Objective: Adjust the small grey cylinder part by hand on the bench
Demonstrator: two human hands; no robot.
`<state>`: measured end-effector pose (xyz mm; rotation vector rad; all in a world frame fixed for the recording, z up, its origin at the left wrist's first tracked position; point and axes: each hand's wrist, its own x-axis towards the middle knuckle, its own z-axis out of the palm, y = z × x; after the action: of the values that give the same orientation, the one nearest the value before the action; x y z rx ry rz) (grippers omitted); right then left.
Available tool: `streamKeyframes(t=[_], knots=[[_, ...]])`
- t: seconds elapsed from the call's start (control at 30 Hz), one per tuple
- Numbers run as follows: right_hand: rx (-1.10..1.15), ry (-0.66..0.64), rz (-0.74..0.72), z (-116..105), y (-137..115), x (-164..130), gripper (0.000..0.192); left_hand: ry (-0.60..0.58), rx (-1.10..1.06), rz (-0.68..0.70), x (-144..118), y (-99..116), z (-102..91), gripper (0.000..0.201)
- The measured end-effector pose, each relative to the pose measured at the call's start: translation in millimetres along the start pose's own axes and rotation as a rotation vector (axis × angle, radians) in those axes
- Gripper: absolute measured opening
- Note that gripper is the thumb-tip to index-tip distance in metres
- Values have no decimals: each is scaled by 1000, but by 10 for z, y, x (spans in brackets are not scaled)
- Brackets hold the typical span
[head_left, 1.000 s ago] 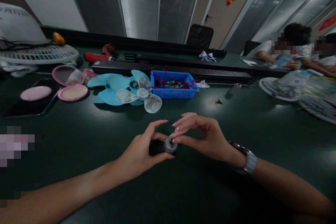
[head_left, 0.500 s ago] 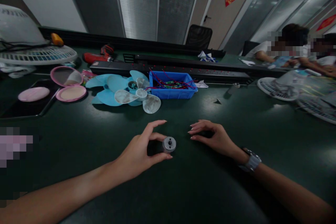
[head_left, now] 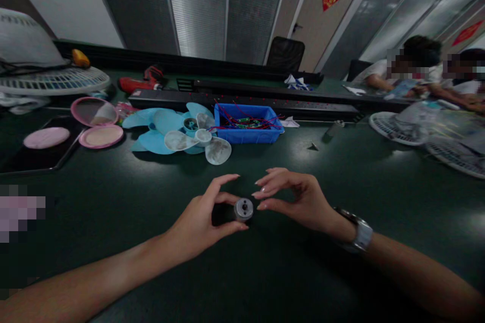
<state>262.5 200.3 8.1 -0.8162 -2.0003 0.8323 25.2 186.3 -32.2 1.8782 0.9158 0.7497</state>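
— Over dark table [head_left: 341,171], item: small motor [head_left: 243,209], pinched by left hand [head_left: 200,224], end face outward for access?
— Yes; right hand [head_left: 299,199], fingers half-curled, holding nothing, beside it

An office turned assembly workshop: glass partitions with blinds behind a long dark table [head_left: 113,202] strewn with fan blades [head_left: 166,131], fan grilles [head_left: 56,81] and a blue parts bin [head_left: 248,126].

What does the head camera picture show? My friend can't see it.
The left hand pinches a small silver motor above a dark green table, the right hand close beside it. Behind lie blue fan blades and a blue bin of wires.
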Motion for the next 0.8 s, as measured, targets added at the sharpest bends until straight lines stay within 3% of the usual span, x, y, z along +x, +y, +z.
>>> streamKeyframes(t=[0.1, 0.23, 0.67, 0.8], knots=[[24, -29, -67, 138, -92, 96, 22, -3, -18, 2, 4, -16, 3, 80], [4, -55, -48, 227, -86, 125, 21, -7, -22, 12, 3, -24, 3, 79], [34, -181, -61, 200, -147, 108, 27, -1, -24, 20, -1, -31, -1, 81], [24, -123, 28, 198, -165, 126, 19, 3, 4, 34, 2, -21, -6, 81]])
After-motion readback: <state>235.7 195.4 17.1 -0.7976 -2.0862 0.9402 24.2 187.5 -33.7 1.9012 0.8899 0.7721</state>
